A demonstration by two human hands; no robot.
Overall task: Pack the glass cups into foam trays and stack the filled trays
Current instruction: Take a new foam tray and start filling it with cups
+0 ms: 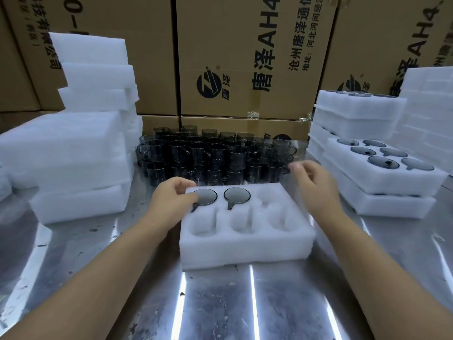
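Note:
A white foam tray [245, 249] with six pockets lies in front of me on the metal table. Two dark glass cups sit in its far row: one far left [208, 196], one in the far middle pocket [237, 194]. The other pockets hold nothing. My left hand [171, 197] rests on the tray's far left corner, fingers against the left cup's rim. My right hand [312, 177] hovers above the tray's far right corner, fingers loosely bent and holding nothing. Behind the tray stands a dense group of several dark glass cups [215, 155], stacked in two layers.
Empty foam trays [73, 153] are piled at the left. At the right stand stacked filled trays [382, 177], the top one showing several cups, with taller foam stacks [426, 111] behind. Cardboard boxes [245, 57] wall off the back. The table [220, 303] is shiny metal.

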